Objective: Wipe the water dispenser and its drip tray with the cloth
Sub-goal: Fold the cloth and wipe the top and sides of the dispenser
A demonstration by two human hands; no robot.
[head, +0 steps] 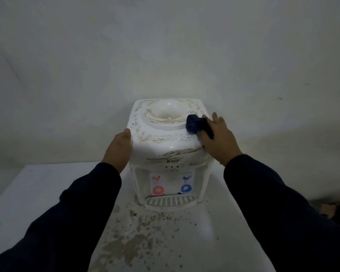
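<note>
A small white water dispenser (161, 142) stands on a white table, its top and front streaked with brown dirt. At its foot sits the slotted white drip tray (170, 202), below a red tap and a blue tap. My right hand (219, 137) presses a dark blue cloth (194, 124) onto the right side of the dispenser's top, beside the round bottle well. My left hand (118, 152) lies flat against the dispenser's left side, fingers together, holding nothing.
The white table (37, 193) carries brown stains and dark specks in front of the dispenser. A plain wall rises right behind the dispenser. Past the table's right edge lies dark floor with a bare foot (329, 210).
</note>
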